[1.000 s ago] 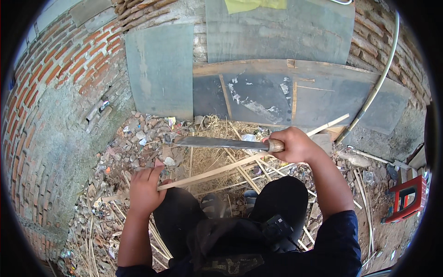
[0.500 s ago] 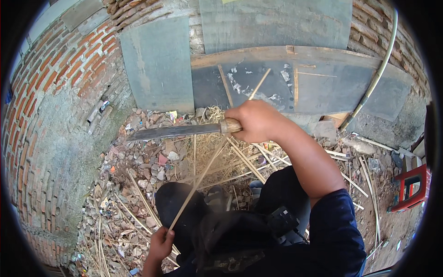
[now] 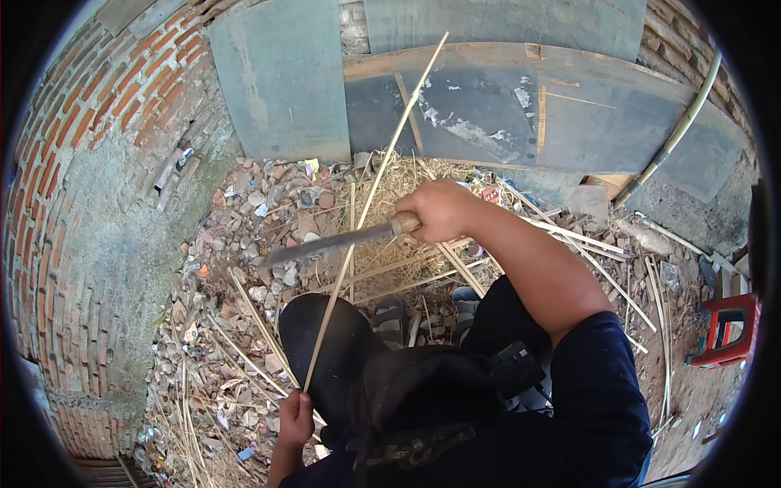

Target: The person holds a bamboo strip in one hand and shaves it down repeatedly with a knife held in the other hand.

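My right hand (image 3: 442, 210) is closed around the wooden handle of a long-bladed machete (image 3: 329, 246), whose blade points left. In my left hand (image 3: 296, 416), low and left of centre, I pinch the near end of a thin pale bamboo strip (image 3: 381, 171). The strip slants up and away to the right, past my knee, its far end in front of the dark boards. Near its middle the blade crosses the strip; whether they touch, I cannot tell. Beyond my knees lies a heap of fine shavings (image 3: 415, 191).
More pale strips (image 3: 259, 317) lie over stony rubble (image 3: 236, 203). A brick wall (image 3: 89, 244) rises on the left, and grey boards (image 3: 281, 89) lean at the back. A red plastic stool (image 3: 728, 329) stands right. A bamboo pole (image 3: 671, 142) leans at the back right.
The machete has come nearer and its blade now tilts down to the left. More of the strip shows beyond my right hand, which is now right of it. My left hand has barely moved.
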### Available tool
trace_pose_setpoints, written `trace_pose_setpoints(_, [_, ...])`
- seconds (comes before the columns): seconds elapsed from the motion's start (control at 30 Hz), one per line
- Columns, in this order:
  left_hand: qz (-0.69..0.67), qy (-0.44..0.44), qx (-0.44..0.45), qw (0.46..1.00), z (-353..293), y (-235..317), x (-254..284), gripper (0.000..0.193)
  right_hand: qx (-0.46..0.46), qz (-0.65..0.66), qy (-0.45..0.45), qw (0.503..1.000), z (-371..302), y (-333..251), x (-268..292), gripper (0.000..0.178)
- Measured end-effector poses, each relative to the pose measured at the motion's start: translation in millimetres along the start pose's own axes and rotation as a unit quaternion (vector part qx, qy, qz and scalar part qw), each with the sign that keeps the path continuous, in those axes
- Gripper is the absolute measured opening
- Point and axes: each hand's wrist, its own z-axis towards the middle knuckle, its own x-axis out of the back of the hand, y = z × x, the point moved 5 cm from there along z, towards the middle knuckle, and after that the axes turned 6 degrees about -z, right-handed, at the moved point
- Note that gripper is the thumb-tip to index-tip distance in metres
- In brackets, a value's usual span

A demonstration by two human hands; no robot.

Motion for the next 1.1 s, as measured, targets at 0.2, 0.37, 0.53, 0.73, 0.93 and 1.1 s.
trace_pose_setpoints(0.2, [0.01, -0.029, 0.012, 0.999, 2, -10, 1, 0.044, -0.06, -0.013, 0.013, 0.998, 2, 3, -7, 0.017])
trace_pose_setpoints(0.37, [0.025, -0.003, -0.003, 1.0, 3, -4, -2, 0.044, -0.041, 0.028, -0.114, 0.992, 13, 2, -35, 0.018])
trace_pose_setpoints(0.53, [0.057, -0.002, 0.004, 0.998, 7, -2, 2, 0.041, -0.231, 0.121, -0.042, 0.964, 3, 64, -26, 0.017])
trace_pose_setpoints(0.73, [0.058, -0.023, 0.025, 0.998, 3, -2, 3, 0.045, -0.051, 0.036, -0.109, 0.992, 5, -8, -39, 0.019])
trace_pose_setpoints(0.93, [0.036, -0.028, 0.036, 0.998, 13, 4, -2, 0.049, -0.059, 0.12, -0.125, 0.983, 9, 10, -55, 0.013])
trace_pose_setpoints(1.1, [0.041, -0.028, 0.041, 0.998, 7, -15, 6, 0.048, -0.018, 0.023, -0.06, 0.998, 14, -29, -46, 0.019])
